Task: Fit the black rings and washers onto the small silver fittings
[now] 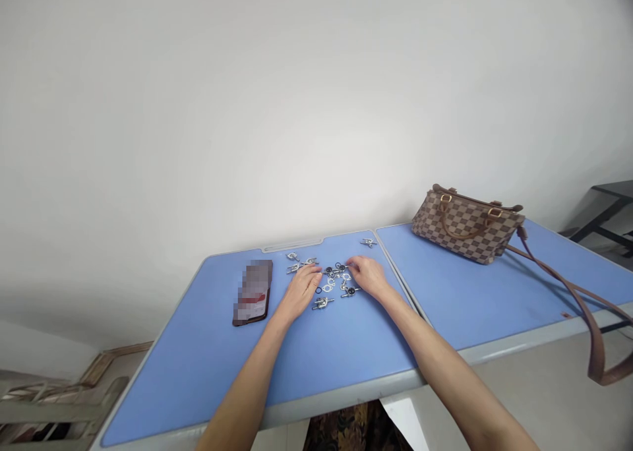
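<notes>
Now your left hand [302, 289] and right hand [368, 274] curl partly open at the metal parts [351, 291], right of the phone [254, 293]; I can't tell whether either grips one. Lying loose and crowded, parts could scatter if a knuckle brushes them.

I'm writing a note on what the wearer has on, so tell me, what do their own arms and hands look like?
Both the left hand and right hand are bare, without gloves. No sleeve shows along the left forearm or right forearm, and no watch or bracelet at either wrist. Any rings would be too small to tell.
</notes>
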Demonstrator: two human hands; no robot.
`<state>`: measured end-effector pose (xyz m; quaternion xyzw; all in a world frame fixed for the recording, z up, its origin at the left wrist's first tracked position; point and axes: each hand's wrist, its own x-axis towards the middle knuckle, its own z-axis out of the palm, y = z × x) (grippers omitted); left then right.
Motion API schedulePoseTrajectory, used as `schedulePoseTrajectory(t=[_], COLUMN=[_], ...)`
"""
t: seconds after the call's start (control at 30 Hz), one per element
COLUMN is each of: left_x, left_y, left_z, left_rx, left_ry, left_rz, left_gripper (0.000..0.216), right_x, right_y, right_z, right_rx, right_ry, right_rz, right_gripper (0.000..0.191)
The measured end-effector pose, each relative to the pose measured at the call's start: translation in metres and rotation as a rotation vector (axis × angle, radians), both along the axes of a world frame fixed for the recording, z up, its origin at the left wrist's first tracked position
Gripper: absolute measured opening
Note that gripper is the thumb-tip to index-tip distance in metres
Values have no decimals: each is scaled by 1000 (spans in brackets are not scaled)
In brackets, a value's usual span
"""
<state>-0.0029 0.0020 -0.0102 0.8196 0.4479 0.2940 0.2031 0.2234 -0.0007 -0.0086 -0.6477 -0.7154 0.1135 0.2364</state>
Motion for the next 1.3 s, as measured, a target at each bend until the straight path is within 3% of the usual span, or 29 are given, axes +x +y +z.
schedulePoseTrajectory(t=[0.57, 0.9, 1.0, 1.07, 1.17, 1.2, 1.3], left_x=[0, -3, -4, -4, -3, -3, -2], left_y=[0, 4, 4, 2, -1, -1, -3], left_z=[0, -5, -4, -2, 1, 2, 4], left_rx=[10, 31, 24, 17, 2, -2, -4], left_ry=[11, 16, 11, 6, 4, 3, -1], left_rz=[-3, -9, 3, 9, 15, 19, 25], left_gripper=[42, 41, 41, 42, 42, 42, 42], right_x=[-1, -1, 17, 40, 78, 87, 87], right_y=[0, 4, 8, 8, 8, 9, 11], right_z=[2, -1, 9, 19, 28, 28, 22], right_rx=[-31, 103, 233, 350, 692, 697, 582], right_ry=[23, 226, 356, 449, 831, 856, 791], right_rz=[-9, -21, -108, -215, -596, -634, -535], right_gripper=[23, 14, 21, 36, 44, 46, 43])
